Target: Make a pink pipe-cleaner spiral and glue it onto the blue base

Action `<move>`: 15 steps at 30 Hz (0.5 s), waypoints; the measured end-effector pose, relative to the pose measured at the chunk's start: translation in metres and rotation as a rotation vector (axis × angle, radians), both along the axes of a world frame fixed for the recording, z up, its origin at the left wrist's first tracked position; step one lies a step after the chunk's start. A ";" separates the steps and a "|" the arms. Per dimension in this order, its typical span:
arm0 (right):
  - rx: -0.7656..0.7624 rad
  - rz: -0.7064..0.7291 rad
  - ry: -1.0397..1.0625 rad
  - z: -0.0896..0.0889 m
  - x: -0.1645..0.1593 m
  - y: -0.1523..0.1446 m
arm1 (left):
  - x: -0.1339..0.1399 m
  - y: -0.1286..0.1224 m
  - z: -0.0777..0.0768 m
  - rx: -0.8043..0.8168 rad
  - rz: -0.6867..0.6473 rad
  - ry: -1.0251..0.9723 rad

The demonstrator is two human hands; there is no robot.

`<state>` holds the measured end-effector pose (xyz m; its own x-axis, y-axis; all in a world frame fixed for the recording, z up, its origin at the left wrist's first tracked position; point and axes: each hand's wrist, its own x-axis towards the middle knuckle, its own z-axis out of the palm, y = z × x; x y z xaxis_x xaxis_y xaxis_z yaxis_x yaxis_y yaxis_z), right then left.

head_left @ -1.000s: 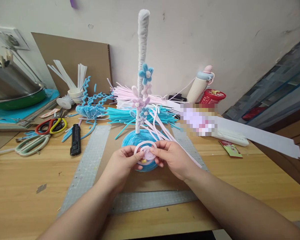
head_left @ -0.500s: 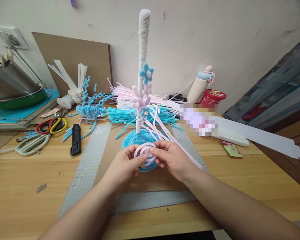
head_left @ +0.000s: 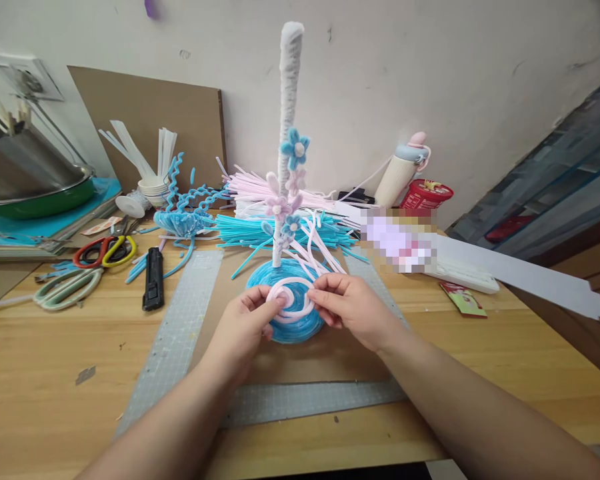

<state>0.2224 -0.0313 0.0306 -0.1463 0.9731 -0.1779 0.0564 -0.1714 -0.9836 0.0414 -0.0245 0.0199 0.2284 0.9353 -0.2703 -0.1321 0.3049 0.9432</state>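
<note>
A pale pink pipe cleaner (head_left: 296, 282), curled into a loose spiral, is held between my two hands. My left hand (head_left: 250, 320) pinches its tight inner coil between thumb and fingers. On the opposite side, my right hand (head_left: 347, 307) pinches the outer loop. Below the spiral lies a round blue base (head_left: 300, 333) of coiled pipe cleaner, partly covered by my hands. From its back edge rises an upright white wrapped stem (head_left: 290, 87). Blue flowers (head_left: 295, 148) and pink flowers (head_left: 277, 205) are fixed along the stem's lower half.
Bundles of turquoise pipe cleaners (head_left: 285, 233) and pink pipe cleaners (head_left: 265, 187) lie behind the stem. Scissors (head_left: 70, 288) and a black utility knife (head_left: 153, 280) are at left. Under the base are cardboard (head_left: 290, 367) and a cutting mat (head_left: 180, 313). A bottle (head_left: 400, 170) stands back right.
My hands have moved apart. The spiral has opened wider, its inner coil staying in my left fingers while my right hand has shifted right with the outer loop.
</note>
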 end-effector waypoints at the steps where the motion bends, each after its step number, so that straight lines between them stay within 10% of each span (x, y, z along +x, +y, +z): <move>1: 0.004 0.029 -0.034 0.000 0.000 -0.001 | 0.000 0.000 0.000 0.007 0.018 -0.007; 15: 0.108 0.100 -0.158 -0.007 -0.012 -0.010 | 0.002 -0.005 -0.001 -0.004 -0.162 -0.050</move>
<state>0.2106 -0.0410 0.0237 -0.2219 0.9698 -0.1015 0.2223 -0.0510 -0.9736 0.0436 -0.0291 0.0186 0.3897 0.8839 -0.2587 -0.1276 0.3300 0.9353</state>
